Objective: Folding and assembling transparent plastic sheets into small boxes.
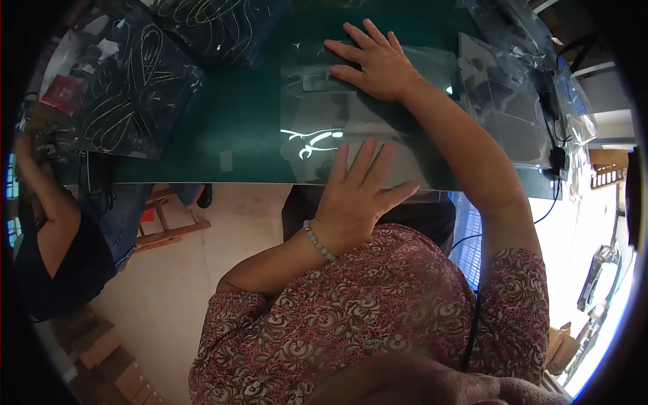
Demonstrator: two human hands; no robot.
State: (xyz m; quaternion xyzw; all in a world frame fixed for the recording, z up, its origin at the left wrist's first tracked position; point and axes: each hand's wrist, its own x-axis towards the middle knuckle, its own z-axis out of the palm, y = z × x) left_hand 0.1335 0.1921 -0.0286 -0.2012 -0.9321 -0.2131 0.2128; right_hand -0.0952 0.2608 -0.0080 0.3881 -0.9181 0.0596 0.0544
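A clear plastic sheet or bag (378,118) lies flat on the green tabletop (223,101) in front of me, with bright reflections near its left side. My right hand (385,67) is spread palm down on its far part, fingers pointing away to the left. At the table's near edge my left hand (358,192), with a beaded bracelet at the wrist, rests its stretched fingers on the near part of the plastic. Neither hand is closed around anything. Under the right palm, a paler rectangular patch (324,79) shows in the plastic.
Bags with looped, pale cords (135,88) lie at the left, more (209,23) behind. Flat clear plastic pieces (499,101) cover the right side, beside a black cable (557,162). A co-worker's arm (47,189) is at the far left. Below are a wooden stool (169,226) and cardboard boxes (108,351).
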